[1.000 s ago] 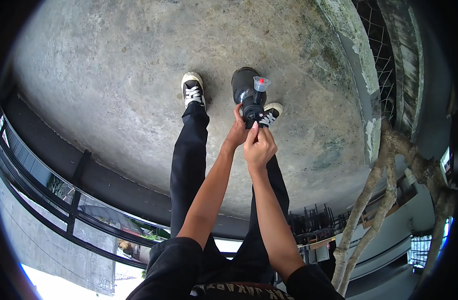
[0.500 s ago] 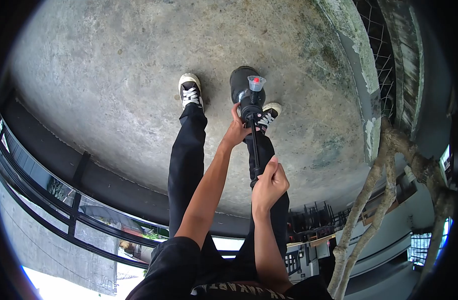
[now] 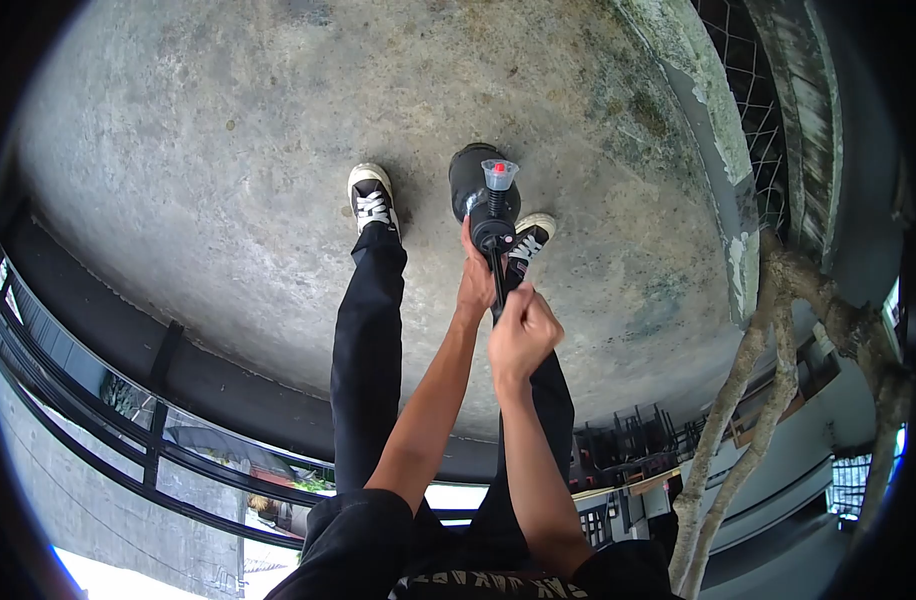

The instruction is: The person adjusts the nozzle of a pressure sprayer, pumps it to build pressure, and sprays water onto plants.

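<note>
My right hand (image 3: 525, 335) was closed on the black pump rod (image 3: 497, 272); beyond those fingers, my left hand (image 3: 476, 282) gripped the dark bottle (image 3: 469, 186) near its neck.

One sprayer (image 3: 468, 185), two shoes (image 3: 370, 195)

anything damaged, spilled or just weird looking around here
Yes: the low wall at the right has flaking paint and rough, discoloured patches, so it looks worn. The concrete floor is blotched with dark stains, but I see no clear spill. The black sprayer bottle shows no obvious damage.
</note>
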`<move>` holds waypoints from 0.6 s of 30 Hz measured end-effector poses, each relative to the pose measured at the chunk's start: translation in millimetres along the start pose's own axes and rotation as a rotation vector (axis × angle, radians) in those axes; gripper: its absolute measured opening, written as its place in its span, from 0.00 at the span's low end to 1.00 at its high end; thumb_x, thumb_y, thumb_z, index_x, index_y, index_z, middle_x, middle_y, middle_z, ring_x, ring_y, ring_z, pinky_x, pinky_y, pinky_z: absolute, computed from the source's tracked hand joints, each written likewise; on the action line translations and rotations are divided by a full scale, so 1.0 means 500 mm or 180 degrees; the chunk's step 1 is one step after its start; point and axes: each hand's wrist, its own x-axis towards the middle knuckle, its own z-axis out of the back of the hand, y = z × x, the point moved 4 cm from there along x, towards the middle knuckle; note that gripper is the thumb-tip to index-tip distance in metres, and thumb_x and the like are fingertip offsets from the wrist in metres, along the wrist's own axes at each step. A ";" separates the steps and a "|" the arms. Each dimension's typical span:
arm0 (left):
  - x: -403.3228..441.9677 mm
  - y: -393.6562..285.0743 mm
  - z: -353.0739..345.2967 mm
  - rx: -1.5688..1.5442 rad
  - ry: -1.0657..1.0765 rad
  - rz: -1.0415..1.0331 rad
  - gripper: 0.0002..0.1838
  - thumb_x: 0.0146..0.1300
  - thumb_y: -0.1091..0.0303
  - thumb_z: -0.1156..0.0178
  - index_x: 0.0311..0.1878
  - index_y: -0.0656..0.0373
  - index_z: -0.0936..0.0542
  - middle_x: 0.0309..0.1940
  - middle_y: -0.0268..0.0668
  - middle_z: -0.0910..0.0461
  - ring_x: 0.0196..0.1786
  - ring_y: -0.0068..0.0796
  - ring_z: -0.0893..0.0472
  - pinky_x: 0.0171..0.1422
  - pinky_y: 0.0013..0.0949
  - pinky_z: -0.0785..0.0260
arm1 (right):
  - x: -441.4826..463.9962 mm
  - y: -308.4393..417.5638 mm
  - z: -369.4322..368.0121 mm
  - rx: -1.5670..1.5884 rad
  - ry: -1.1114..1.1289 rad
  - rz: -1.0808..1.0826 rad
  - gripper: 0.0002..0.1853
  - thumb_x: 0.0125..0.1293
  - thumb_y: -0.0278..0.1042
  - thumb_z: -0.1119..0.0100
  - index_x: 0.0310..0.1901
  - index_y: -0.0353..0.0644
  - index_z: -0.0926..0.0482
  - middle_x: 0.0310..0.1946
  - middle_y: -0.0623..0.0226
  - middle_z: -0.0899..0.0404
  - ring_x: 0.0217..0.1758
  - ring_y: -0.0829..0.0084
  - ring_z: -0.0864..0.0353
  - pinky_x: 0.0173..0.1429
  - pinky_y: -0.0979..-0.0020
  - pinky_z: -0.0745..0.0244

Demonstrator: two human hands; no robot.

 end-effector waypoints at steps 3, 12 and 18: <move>-0.013 0.005 -0.008 -0.0025 -0.0056 0.0031 0.52 0.57 0.72 0.40 0.69 0.61 0.72 0.43 0.48 0.23 0.44 0.39 0.20 0.48 0.35 0.29 | -0.039 0.008 0.048 0.0100 -0.0178 -0.0344 0.18 0.63 0.22 0.52 0.15 0.29 0.33 0.09 0.61 0.39 0.11 0.74 0.40 0.18 0.70 0.50; 0.003 0.000 -0.005 -0.0053 -0.0182 -0.0042 0.51 0.58 0.72 0.41 0.69 0.60 0.72 0.42 0.46 0.23 0.41 0.38 0.20 0.48 0.36 0.29 | 0.039 -0.121 -0.136 -0.0413 0.0195 0.0357 0.18 0.62 0.26 0.51 0.14 0.30 0.31 0.13 0.51 0.29 0.13 0.51 0.32 0.20 0.61 0.41; 0.006 -0.009 -0.016 -0.0213 -0.0243 -0.0081 0.50 0.58 0.72 0.43 0.69 0.59 0.72 0.41 0.45 0.24 0.39 0.38 0.20 0.47 0.36 0.30 | -0.050 -0.027 0.053 0.0015 -0.0198 -0.0152 0.18 0.62 0.20 0.52 0.13 0.31 0.34 0.09 0.59 0.34 0.11 0.65 0.35 0.17 0.66 0.45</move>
